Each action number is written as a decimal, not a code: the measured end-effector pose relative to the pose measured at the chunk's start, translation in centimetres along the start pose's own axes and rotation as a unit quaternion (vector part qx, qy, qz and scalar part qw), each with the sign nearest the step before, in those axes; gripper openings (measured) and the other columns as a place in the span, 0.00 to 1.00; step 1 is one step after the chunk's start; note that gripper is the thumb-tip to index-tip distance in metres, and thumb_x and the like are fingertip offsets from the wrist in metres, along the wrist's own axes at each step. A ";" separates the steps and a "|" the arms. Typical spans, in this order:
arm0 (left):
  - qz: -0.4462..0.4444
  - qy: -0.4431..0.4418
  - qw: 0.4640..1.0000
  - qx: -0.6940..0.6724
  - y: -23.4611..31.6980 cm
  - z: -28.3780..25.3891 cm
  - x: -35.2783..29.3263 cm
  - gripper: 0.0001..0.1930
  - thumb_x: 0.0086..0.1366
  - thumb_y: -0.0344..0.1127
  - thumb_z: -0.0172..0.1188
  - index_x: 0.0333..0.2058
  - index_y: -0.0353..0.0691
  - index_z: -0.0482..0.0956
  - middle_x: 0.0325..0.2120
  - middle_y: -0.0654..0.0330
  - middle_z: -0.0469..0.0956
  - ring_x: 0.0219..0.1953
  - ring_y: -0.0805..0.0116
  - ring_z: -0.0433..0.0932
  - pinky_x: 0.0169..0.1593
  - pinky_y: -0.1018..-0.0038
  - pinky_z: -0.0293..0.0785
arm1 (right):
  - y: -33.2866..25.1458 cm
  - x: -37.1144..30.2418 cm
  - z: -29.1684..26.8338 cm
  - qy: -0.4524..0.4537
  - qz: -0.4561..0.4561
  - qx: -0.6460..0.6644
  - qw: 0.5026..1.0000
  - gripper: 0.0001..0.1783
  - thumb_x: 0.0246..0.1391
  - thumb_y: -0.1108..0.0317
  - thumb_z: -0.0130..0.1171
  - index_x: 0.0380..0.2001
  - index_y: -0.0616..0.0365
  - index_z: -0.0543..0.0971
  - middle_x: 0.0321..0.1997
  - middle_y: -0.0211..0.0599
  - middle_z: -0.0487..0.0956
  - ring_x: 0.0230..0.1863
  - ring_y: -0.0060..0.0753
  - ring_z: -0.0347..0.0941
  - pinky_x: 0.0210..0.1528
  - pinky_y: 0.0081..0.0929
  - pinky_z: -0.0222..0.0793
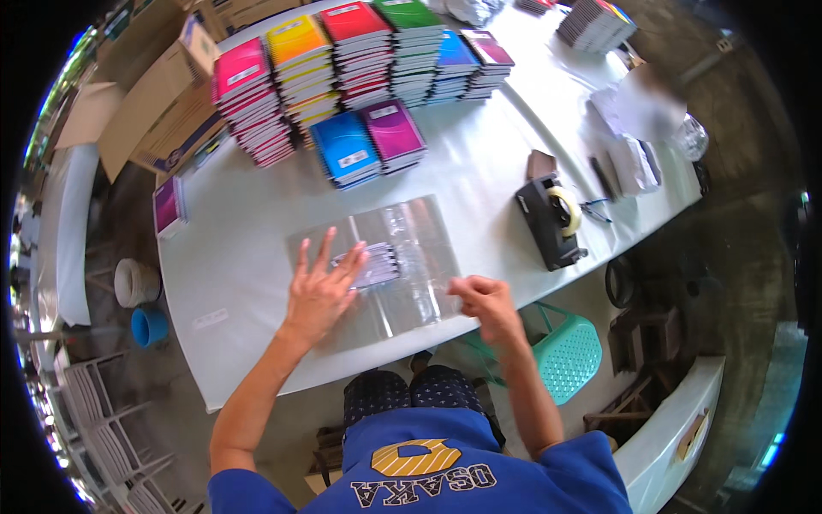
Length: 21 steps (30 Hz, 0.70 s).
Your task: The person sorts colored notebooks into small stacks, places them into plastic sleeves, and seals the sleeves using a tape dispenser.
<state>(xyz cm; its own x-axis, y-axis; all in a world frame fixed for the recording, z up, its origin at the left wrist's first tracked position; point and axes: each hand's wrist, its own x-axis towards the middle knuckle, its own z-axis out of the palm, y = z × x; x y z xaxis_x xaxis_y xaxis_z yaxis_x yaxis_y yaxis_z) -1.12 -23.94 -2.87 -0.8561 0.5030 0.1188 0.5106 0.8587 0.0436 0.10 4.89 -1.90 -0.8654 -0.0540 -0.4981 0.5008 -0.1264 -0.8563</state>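
Observation:
A stack of clear plastic sleeves (419,295) lies flat on the white-covered table in front of me. On its middle rests a small pile of white printed labels (377,267). My left hand (318,293) is spread over the left part of the plastic, its fingertips touching the label pile. At the right edge of the plastic, my right hand (485,301) is closed, thumb and index finger pinched together. Whatever those fingers hold, if anything, is too small to make out.
Stacks of spiral notebooks stand at the back, with blue notebooks (345,147) and purple notebooks (394,135) nearest. A black tape dispenser (548,224) sits to the right. One purple notebook (169,204) lies at the left edge. A green stool (569,355) stands below the table.

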 end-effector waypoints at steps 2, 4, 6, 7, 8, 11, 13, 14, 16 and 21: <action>-0.003 0.001 1.000 0.001 -0.1 -0.2 -0.1 0.37 0.50 0.39 0.68 0.62 0.52 0.68 0.65 0.74 0.61 0.71 0.54 0.49 0.69 0.44 0.46 | -0.6 -0.2 6.5 -0.026 0.010 0.040 0.999 0.15 0.54 0.62 0.66 0.26 0.67 0.81 0.17 0.23 0.68 0.18 0.14 0.54 0.22 0.17 0.47; -0.002 0.006 1.000 -0.003 -0.3 -0.2 -0.4 0.37 0.50 0.40 0.68 0.61 0.51 0.69 0.65 0.74 0.62 0.71 0.54 0.50 0.68 0.43 0.48 | 0.1 0.3 10.4 -0.013 0.004 0.058 0.998 0.16 0.54 0.61 0.67 0.24 0.65 0.81 0.16 0.21 0.67 0.17 0.13 0.53 0.21 0.17 0.46; -0.006 0.007 1.000 -0.015 -0.5 0.2 -0.6 0.34 0.54 0.42 0.66 0.61 0.49 0.69 0.65 0.73 0.62 0.71 0.53 0.47 0.69 0.43 0.46 | 1.6 0.8 12.2 -0.002 0.002 0.040 0.999 0.16 0.54 0.61 0.67 0.24 0.65 0.81 0.15 0.20 0.67 0.17 0.13 0.53 0.21 0.17 0.45; -0.006 0.008 1.000 -0.018 -0.5 0.3 -0.6 0.34 0.54 0.42 0.66 0.61 0.49 0.69 0.65 0.73 0.62 0.71 0.53 0.47 0.69 0.43 0.46 | 2.9 0.8 12.6 0.049 0.007 -0.017 0.999 0.16 0.53 0.60 0.68 0.24 0.64 0.82 0.15 0.20 0.67 0.17 0.12 0.52 0.21 0.17 0.45; -0.004 0.013 1.000 -0.023 -0.5 0.4 -0.6 0.34 0.54 0.42 0.66 0.61 0.49 0.70 0.65 0.73 0.62 0.71 0.53 0.47 0.68 0.43 0.47 | 4.1 0.7 12.9 0.101 0.012 -0.073 0.992 0.16 0.53 0.60 0.68 0.23 0.63 0.82 0.14 0.19 0.66 0.17 0.12 0.52 0.20 0.17 0.44; -0.006 0.014 0.999 -0.030 -0.7 0.6 -0.7 0.33 0.55 0.43 0.66 0.60 0.48 0.70 0.65 0.72 0.62 0.71 0.52 0.47 0.68 0.43 0.48 | 5.9 0.6 13.1 0.120 -0.012 -0.015 0.993 0.15 0.52 0.60 0.69 0.24 0.62 0.82 0.15 0.19 0.67 0.17 0.11 0.52 0.19 0.17 0.43; 0.002 0.014 0.999 -0.031 -1.1 0.0 -0.3 0.32 0.56 0.44 0.65 0.60 0.48 0.71 0.65 0.70 0.62 0.71 0.52 0.47 0.67 0.43 0.49 | 6.4 1.0 13.1 0.129 -0.017 -0.021 0.991 0.14 0.52 0.61 0.69 0.23 0.62 0.82 0.15 0.19 0.67 0.17 0.10 0.52 0.19 0.16 0.43; 0.000 0.000 0.997 -0.072 -1.3 -0.3 -0.1 0.32 0.57 0.44 0.65 0.61 0.48 0.70 0.65 0.67 0.62 0.71 0.51 0.47 0.67 0.43 0.50 | 6.7 0.9 13.0 0.134 -0.038 -0.019 0.990 0.14 0.52 0.61 0.69 0.23 0.61 0.82 0.15 0.18 0.68 0.17 0.10 0.52 0.19 0.16 0.42; -0.002 -0.014 0.994 -0.109 -1.9 -0.2 0.8 0.32 0.58 0.45 0.64 0.61 0.48 0.69 0.65 0.64 0.62 0.71 0.50 0.48 0.67 0.42 0.50 | 7.3 1.0 13.2 0.137 -0.060 -0.014 0.989 0.14 0.52 0.60 0.69 0.22 0.61 0.82 0.16 0.18 0.68 0.17 0.10 0.52 0.20 0.16 0.42; -0.061 -0.173 0.898 -0.399 -4.0 3.2 3.5 0.35 0.63 0.54 0.58 0.66 0.50 0.60 0.68 0.54 0.54 0.71 0.43 0.43 0.67 0.41 0.43 | 10.1 3.0 12.7 0.178 -0.189 -0.339 0.904 0.20 0.55 0.56 0.64 0.20 0.63 0.81 0.11 0.39 0.72 0.12 0.33 0.56 0.18 0.30 0.54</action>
<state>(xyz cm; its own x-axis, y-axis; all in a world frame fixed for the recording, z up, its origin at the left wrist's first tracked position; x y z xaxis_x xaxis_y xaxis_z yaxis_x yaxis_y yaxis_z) -6.39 -25.34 -5.82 -0.8135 0.5278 -0.2443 0.1871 0.6352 0.7493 2.30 -9.11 -10.30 -0.9773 0.2028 -0.0619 0.1699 0.5739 -0.8011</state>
